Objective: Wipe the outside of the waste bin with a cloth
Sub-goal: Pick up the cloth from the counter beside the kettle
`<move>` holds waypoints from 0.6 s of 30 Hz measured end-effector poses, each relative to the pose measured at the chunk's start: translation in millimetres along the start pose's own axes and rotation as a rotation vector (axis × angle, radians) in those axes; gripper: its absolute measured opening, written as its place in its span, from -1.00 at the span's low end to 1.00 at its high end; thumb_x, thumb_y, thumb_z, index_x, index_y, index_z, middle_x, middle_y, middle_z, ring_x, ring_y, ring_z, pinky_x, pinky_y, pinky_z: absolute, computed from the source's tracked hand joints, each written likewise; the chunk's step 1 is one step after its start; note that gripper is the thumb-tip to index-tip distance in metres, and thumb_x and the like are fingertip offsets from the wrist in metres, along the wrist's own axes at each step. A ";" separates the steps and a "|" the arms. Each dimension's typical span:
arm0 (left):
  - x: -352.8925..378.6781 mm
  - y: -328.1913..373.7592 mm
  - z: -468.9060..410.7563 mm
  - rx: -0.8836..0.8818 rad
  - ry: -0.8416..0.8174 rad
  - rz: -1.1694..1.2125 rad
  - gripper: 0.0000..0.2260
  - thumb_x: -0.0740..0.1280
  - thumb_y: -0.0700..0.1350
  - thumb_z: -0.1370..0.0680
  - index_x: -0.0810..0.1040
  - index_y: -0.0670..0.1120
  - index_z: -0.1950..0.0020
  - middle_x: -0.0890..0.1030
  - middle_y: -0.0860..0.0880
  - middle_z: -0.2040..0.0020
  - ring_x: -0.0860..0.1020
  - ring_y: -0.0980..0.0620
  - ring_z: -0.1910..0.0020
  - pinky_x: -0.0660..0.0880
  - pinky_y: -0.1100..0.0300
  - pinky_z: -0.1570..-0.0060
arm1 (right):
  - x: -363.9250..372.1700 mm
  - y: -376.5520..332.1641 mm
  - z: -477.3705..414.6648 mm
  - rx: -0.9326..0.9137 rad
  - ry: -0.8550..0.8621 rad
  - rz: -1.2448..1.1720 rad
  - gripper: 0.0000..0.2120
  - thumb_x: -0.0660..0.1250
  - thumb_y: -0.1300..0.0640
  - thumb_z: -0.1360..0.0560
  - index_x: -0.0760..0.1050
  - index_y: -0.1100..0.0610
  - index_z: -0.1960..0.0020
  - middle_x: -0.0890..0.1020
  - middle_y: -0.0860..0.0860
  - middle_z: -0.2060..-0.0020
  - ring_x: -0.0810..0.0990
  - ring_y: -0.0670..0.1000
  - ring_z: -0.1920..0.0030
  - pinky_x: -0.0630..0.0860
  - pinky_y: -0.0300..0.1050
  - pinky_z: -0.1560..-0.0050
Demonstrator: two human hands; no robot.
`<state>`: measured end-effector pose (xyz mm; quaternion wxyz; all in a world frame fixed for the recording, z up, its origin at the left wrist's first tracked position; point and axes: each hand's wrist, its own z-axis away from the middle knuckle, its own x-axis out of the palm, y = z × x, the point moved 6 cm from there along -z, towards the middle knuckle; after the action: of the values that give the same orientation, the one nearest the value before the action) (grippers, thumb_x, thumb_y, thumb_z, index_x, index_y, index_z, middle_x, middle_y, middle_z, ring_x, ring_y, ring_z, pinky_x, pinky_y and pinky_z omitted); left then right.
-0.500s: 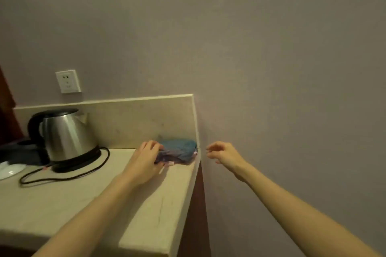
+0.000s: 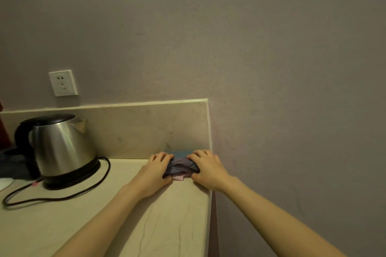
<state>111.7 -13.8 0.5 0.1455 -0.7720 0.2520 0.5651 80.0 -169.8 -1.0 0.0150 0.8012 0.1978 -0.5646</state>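
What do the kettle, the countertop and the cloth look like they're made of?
The kettle: likely brushed stainless steel, soft grey reflections on its body; the black lid, handle and base look like plastic.
The countertop: pale beige stone or a stone look-alike, smooth with faint veins.
The cloth: soft matte fabric, blue-grey, creasing where the left hand and right hand grip it.

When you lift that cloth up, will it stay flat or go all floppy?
Probably floppy: the cloth is bunched into soft folds between the left hand and right hand, so it should sag and drape. It likely feels light, being thin fabric. It probably won't roll or slide on the counter either.
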 end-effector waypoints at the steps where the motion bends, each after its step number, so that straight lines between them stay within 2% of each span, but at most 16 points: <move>1: 1.2 1.6 -1.5 -0.005 0.011 -0.040 -0.48 0.31 0.03 -0.46 0.28 -0.05 -0.38 0.38 -0.05 -0.30 0.36 -0.10 -0.21 0.45 -0.04 -0.10 | -0.4 -2.2 -1.4 -0.003 0.031 0.058 -0.51 0.27 0.05 -0.43 0.32 0.04 -0.35 0.39 0.05 -0.30 0.30 0.13 -0.29 0.25 0.00 -0.20; 3: 0.8 5.9 -4.6 -0.026 0.054 -0.108 -0.54 0.29 0.04 -0.47 0.31 -0.05 -0.33 0.42 -0.04 -0.25 0.39 -0.13 -0.14 0.48 -0.06 -0.01 | -3.2 -8.5 -3.7 -0.027 0.114 0.184 -0.59 0.27 0.08 -0.42 0.36 0.07 -0.26 0.46 0.07 -0.20 0.37 0.15 -0.21 0.29 0.00 -0.11; 5: -3.4 9.1 -5.9 -0.057 0.111 -0.100 -0.63 0.25 -0.03 -0.48 0.34 -0.05 -0.27 0.45 -0.05 -0.22 0.41 -0.14 -0.09 0.48 -0.06 0.04 | -7.3 -13.9 -4.1 -0.026 0.165 0.237 -0.66 0.27 0.10 -0.40 0.38 0.09 -0.17 0.50 0.09 -0.12 0.41 0.16 -0.14 0.27 0.02 -0.03; 9: -21.5 16.3 -5.1 -0.029 0.219 -0.046 -0.65 0.26 -0.08 -0.49 0.33 -0.04 -0.25 0.51 -0.05 -0.18 0.46 -0.12 -0.07 0.46 -0.03 0.03 | -18.7 -11.4 -1.1 0.022 0.230 0.161 -0.73 0.26 0.12 -0.40 0.36 0.10 -0.08 0.53 0.10 -0.04 0.47 0.16 -0.06 0.22 0.00 0.02; 11: -35.1 27.5 -5.1 -0.002 0.268 -0.058 -0.69 0.27 -0.04 -0.49 0.34 -0.01 -0.21 0.54 -0.03 -0.15 0.48 -0.09 -0.09 0.41 0.00 0.01 | -26.1 -6.7 3.2 0.025 0.246 0.086 -0.71 0.28 0.09 -0.40 0.35 0.10 -0.09 0.53 0.09 -0.05 0.49 0.15 -0.06 0.25 -0.01 0.03; 15: -65.9 68.2 -5.5 0.133 0.349 -0.119 -0.76 0.25 0.02 -0.48 0.39 0.02 -0.12 0.60 0.03 -0.04 0.52 -0.05 -0.06 0.12 0.05 0.08 | -53.8 -1.7 22.1 -0.055 0.332 0.045 -0.63 0.33 -0.03 -0.42 0.37 0.10 -0.14 0.57 0.08 -0.06 0.54 0.14 -0.03 0.32 -0.05 0.09; 18: -86.9 103.5 -1.6 0.259 0.356 -0.114 -0.78 0.23 0.05 -0.48 0.39 0.04 -0.09 0.61 0.05 0.03 0.54 -0.03 0.02 0.14 0.05 0.07 | -83.9 3.0 46.5 -0.115 0.356 -0.012 -0.60 0.36 -0.12 -0.41 0.41 0.13 -0.08 0.61 0.09 0.01 0.57 0.14 0.09 0.39 -0.04 0.17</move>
<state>35.3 -81.0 89.4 0.2281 -0.8476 0.3001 0.3736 15.4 -209.3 57.9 0.0222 0.8850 0.2343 -0.4017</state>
